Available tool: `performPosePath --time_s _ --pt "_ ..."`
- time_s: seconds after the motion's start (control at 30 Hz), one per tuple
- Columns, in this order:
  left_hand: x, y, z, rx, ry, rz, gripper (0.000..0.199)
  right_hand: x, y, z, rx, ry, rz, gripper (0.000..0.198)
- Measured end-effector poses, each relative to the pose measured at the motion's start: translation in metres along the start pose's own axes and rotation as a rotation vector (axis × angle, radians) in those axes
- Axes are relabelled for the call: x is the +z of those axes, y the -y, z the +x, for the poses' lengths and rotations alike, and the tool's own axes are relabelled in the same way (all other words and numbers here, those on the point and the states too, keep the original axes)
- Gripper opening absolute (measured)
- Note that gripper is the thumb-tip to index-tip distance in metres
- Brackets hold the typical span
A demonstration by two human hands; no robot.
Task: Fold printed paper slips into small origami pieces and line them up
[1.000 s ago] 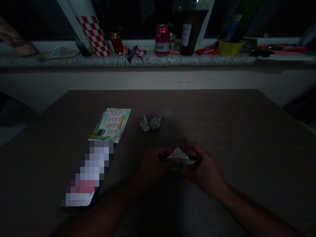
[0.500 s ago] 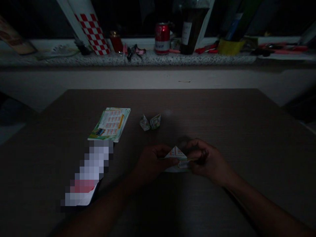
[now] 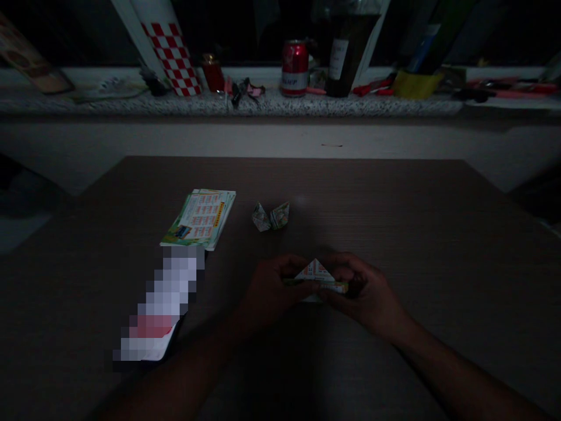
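Folded paper (image 3: 314, 272): printed, triangular peak at 12 o'clock above a flat band; sits between both hands, over near half of bench (image 3: 416, 216); can't tell if it touches the surface.
Left hand (image 3: 272, 289): grasping paper's 9 o'clock end, thumb across the front.
Right hand (image 3: 372, 295): grasping the 3 o'clock end between thumb and fingers; some fingertips hidden.
Paper models (image 3: 280, 216): two, side by side, 11 o'clock of the paper; no hand on them.
Printed card stack (image 3: 199, 217): 10 o'clock, edges uneven.
Phone (image 3: 169, 304): 9 o'clock, screen pixelated, far end right by the stack.
Red can (image 3: 294, 73): far 12 o'clock, on speckled windowsill (image 3: 254, 108).
Crease risk: band could go crooked if thumbs press unevenly.
Layer risk: folds may spring apart if either pinch slackens; paper looks stiffish.
Light risk: dim, hands shadow the edges, so misalignment is easily missed.
Forearm risk: left one swinging toward 9 o'clock could nudge the phone.
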State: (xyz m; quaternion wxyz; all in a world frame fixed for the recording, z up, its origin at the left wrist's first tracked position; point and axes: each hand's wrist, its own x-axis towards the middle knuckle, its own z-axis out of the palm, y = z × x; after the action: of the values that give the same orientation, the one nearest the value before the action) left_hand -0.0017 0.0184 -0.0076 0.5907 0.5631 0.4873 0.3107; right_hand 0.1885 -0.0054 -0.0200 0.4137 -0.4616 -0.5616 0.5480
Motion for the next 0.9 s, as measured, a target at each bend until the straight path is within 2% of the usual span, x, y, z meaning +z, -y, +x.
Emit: performPosePath --time_s 0.17,0.3,0.53,0.77,0.9 --pt "-0.0054 0.0013 0.0000 -0.004 0.036 -0.065 0.030 -0.0061 -0.0005 0.0007 0.006 -0.059 0.075 0.031" --pt "-0.0058 0.0037 0.0003 -0.033 0.106 -0.167 0.042 -0.0077 0.0013 0.0002 0.015 -0.092 0.071 0.034" --pt "-0.0045 0.0036 -0.0010 -0.035 0.103 -0.088 0.044 -0.0021 -0.0004 0.0024 -0.003 -0.094 0.079 0.033" --pt "-0.0054 0.0034 -0.0030 -0.016 -0.046 -0.175 0.029 -0.0078 -0.0012 0.0046 0.015 -0.122 0.202 0.031" --pt "-0.0038 0.0009 -0.0032 0.031 -0.163 -0.094 0.012 -0.0072 -0.0018 0.0060 0.009 -0.125 0.219 0.032"
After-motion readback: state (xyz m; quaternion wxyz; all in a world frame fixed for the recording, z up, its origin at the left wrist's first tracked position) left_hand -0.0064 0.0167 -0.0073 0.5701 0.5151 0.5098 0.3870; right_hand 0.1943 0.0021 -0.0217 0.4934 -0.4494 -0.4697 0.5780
